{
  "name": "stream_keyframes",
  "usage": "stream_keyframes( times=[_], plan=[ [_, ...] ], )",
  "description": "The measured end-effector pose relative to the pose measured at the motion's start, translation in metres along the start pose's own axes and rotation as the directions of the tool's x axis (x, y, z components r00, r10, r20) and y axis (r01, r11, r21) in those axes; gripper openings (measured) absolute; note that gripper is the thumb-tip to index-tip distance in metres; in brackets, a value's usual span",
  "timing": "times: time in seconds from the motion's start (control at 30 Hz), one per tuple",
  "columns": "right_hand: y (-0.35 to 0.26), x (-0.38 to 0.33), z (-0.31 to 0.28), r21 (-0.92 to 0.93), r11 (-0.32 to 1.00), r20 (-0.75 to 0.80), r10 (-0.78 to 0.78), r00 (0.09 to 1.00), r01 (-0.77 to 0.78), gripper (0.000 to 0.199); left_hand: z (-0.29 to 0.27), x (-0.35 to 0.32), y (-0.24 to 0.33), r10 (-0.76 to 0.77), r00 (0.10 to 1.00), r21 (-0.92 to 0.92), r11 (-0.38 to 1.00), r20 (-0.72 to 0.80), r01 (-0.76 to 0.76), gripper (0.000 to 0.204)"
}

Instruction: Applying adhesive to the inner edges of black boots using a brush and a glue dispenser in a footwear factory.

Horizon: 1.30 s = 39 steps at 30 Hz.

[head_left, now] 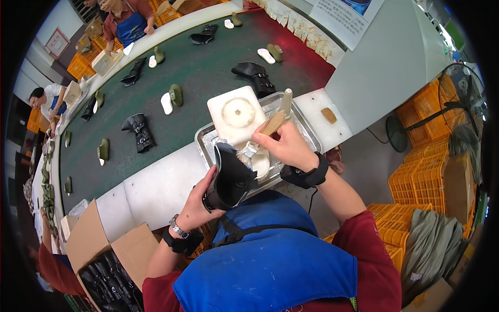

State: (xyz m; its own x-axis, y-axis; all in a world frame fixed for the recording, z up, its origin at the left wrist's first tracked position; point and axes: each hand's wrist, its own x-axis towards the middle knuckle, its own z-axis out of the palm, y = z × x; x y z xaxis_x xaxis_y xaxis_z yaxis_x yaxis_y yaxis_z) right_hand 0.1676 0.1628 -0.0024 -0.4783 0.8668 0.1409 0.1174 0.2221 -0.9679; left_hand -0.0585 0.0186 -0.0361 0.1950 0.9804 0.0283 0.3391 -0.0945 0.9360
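My left hand (196, 204) grips a black boot (228, 179) by its side, its open shaft tilted up towards me. A brush (273, 122) with a flat wooden handle is pinched in my right hand (287, 145). Its pale bristles (245, 155) are at the boot's edge; whether they touch it I cannot tell. Beneath my hands lies a metal tray (201, 141), bearing a white tub (218, 106) with a round opening in its lid. A white sole-shaped piece (261, 165) is partly hidden by the brush and boot. A pale cylindrical piece (287, 100) stands beyond my right hand.
Beyond the tray runs a green conveyor belt (200, 78) with black boots (139, 132), olive foot forms (176, 95) and white soles (166, 103). A brown block (328, 115) lies to the right. A carton (88, 223), orange crates (410, 182) and a fan (397, 129) stand around. Co-workers (127, 26) are across the belt.
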Motion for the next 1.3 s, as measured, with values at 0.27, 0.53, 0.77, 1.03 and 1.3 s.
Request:
stream_keyframes(
  times=[0.27, 0.53, 0.77, 1.03, 1.3],
  plan=[
    [-0.003, 0.001, 0.008, -0.095, 0.993, -0.076, -0.076, 0.994, 0.069, 0.015, 0.005, 0.003, -0.002, 0.146, 0.989, 0.325, 0.937, -0.021, -0.132, 0.093],
    [0.005, -0.027, 0.019, 0.08, 0.995, 0.081, 0.046, 0.996, -0.053, 0.013, 0.004, 0.009, -0.003, 0.213, 0.945, 0.513, 0.856, -0.248, -0.058, 0.088],
    [0.001, -0.025, 0.026, -0.167, 0.975, -0.126, -0.167, 0.978, 0.145, 0.01, 0.001, 0.008, 0.001, 0.278, 0.93, 0.524, 0.844, -0.24, -0.117, 0.087],
    [0.008, -0.022, 0.026, -0.097, 0.969, -0.253, -0.247, 0.935, 0.229, 0.012, 0.001, 0.001, -0.001, 0.211, 0.951, 0.57, 0.82, -0.225, -0.047, 0.089],
    [0.011, -0.029, 0.031, -0.046, 0.998, -0.029, -0.032, 0.999, 0.03, 0.012, 0.0, 0.001, 0.005, 0.291, 0.922, 0.609, 0.789, -0.257, -0.079, 0.086]
  ],
)
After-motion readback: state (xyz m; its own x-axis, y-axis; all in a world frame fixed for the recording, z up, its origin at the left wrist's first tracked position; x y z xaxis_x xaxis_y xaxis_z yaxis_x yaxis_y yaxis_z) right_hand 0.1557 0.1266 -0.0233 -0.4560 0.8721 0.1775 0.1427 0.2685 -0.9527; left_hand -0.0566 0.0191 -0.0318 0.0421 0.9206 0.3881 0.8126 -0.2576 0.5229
